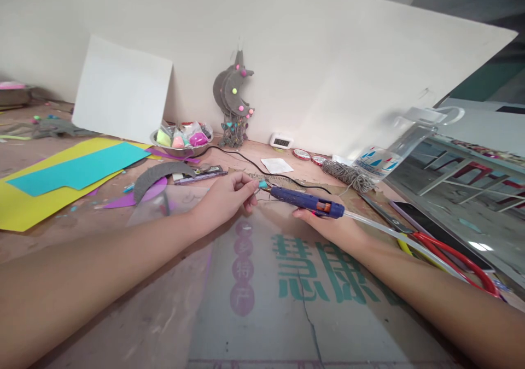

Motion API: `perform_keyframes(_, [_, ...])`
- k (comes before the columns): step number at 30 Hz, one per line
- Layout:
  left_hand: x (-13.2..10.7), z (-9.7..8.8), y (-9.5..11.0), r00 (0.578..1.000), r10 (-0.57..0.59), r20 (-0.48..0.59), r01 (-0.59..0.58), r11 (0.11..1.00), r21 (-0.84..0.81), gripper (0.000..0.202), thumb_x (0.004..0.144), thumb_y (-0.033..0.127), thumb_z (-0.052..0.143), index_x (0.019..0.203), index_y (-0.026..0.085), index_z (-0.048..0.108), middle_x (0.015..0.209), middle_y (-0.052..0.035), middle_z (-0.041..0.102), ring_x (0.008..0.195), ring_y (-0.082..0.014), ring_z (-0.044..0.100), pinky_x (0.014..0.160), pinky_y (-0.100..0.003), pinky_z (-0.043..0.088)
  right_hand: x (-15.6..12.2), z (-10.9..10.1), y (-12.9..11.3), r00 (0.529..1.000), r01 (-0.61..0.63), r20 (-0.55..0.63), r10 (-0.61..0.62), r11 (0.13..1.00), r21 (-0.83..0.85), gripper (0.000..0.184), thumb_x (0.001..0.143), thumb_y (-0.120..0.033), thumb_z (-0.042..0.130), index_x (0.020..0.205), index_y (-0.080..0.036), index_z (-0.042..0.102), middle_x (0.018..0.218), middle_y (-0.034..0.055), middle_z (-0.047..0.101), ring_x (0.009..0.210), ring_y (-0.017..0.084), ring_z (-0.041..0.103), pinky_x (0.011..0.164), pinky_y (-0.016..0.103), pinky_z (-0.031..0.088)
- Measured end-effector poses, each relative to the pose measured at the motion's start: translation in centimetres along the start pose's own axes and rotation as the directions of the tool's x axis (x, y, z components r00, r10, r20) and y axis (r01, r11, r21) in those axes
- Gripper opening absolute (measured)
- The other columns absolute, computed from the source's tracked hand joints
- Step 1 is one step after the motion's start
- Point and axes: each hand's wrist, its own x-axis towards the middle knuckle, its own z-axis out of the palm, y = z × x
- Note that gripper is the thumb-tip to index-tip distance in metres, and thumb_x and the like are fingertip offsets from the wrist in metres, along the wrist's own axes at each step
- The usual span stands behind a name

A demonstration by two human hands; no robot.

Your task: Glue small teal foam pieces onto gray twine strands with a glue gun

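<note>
In the middle of the head view my left hand [232,197] pinches a small turquoise piece [262,184] between thumb and fingertips. My right hand [328,224] is wrapped round a blue hot glue gun [305,200], whose tip points left and lies close to the turquoise piece. I cannot tell whether the tip touches it. A clear glue stick [394,230] runs out of the gun's back end. Below both hands lies a clear plastic sheet [254,336] over printed cardboard. Left of my left hand rests a grey crescent [153,179] on purple sheet material.
Red-handled scissors [445,249] and a phone [435,229] lie at right, near a tilted clear bottle [394,145] and grey yarn [348,175]. Behind stand a moon ornament [238,93], a small clock [281,140] and a bowl [180,151]. Turquoise sheet [82,167] lies at left.
</note>
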Motion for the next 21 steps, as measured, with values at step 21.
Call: perform_keyframes(21, [0.05, -0.04, -0.23, 1.000, 0.019, 0.005, -0.019, 0.999, 0.028, 0.027, 0.084, 0.042, 0.047, 0.079, 0.016, 0.051, 0.064, 0.0002, 0.058, 0.052, -0.0091, 0.053, 0.049, -0.020, 0.038, 0.03, -0.04, 0.21, 1.000, -0.001, 0.005, 0.002, 0.998, -0.055, 0.029, 0.067, -0.046, 0.062, 0.062, -0.020, 0.050, 0.056, -0.0020, 0.050, 0.054, 0.013, 0.047, 0.049, 0.024, 0.036])
